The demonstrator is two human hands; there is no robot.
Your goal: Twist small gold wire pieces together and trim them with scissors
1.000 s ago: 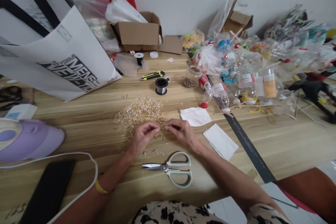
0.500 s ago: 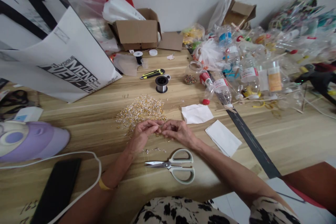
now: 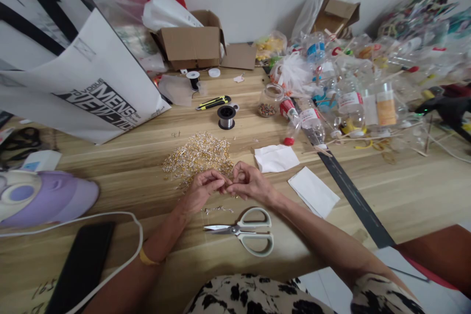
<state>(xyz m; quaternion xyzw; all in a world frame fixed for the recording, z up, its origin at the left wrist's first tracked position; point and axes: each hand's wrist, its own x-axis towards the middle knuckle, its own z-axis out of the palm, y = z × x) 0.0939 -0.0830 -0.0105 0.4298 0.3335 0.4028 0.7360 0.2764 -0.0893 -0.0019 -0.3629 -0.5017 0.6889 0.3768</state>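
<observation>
My left hand [image 3: 204, 189] and my right hand [image 3: 253, 185] meet fingertip to fingertip over the table, just in front of a pile of small gold and clear beads [image 3: 196, 154]. Both are pinched closed; whatever lies between the fingers is too small to make out. Below them a short beaded strand [image 3: 220, 209] rests on the wood. Closer to my body lie scissors [image 3: 237, 229] with pale handles, blades pointing left. Beyond the bead pile stands a spool of silvery wire [image 3: 226, 117].
A yellow-black utility knife [image 3: 213, 103] and a jar of beads [image 3: 270, 103] lie farther back. White papers [image 3: 276, 158] are right of my hands, with heaped plastic bottles [image 3: 348, 108] behind. On the left are a large paper bag [image 3: 99, 83], a purple device [image 3: 55, 196] and a black phone [image 3: 81, 265].
My right hand's index finger has lifted and curled, while its thumb stays at the left fingertips. Both hands remain together in nearly the same place.
</observation>
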